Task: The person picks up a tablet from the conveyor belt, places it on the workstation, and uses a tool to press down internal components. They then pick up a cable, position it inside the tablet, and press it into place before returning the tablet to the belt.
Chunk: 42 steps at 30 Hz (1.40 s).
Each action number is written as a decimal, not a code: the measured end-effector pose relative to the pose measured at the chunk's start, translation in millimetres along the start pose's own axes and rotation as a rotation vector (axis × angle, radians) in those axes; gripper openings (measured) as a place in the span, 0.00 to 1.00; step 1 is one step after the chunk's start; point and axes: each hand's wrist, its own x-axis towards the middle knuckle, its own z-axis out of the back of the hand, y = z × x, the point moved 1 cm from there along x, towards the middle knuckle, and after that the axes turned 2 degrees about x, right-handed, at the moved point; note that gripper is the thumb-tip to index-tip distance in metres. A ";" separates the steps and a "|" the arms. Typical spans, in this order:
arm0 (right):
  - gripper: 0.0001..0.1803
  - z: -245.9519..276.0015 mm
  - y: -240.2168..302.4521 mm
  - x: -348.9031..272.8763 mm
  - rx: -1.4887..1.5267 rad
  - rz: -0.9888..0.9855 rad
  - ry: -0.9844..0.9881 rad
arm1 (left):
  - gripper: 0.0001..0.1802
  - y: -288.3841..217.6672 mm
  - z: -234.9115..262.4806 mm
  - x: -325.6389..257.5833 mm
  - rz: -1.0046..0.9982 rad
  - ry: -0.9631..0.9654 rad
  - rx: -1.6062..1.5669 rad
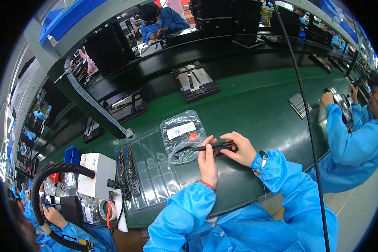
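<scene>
With the clear tray (pixel 149 168) and plastic bag (pixel 181 135) lying just to its left on the green bench (pixel 256 109), your left hand (pixel 207 161) pinches one end of the black strip (pixel 214 146) while your right hand (pixel 238 148) curls closed over the other, keeping it level above the bench.

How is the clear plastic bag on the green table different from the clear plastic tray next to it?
The crinkled clear plastic bag is soft, holding a white label and an orange dot; the clear ribbed plastic tray is rigid, larger, and holds dark strips at its left end. Both are see-through and lie on the green table.
</scene>
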 end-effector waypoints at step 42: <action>0.10 2.6 -6.9 -0.7 -0.084 0.161 0.015 | 0.13 2.1 -0.6 1.0 -0.016 -0.105 -0.062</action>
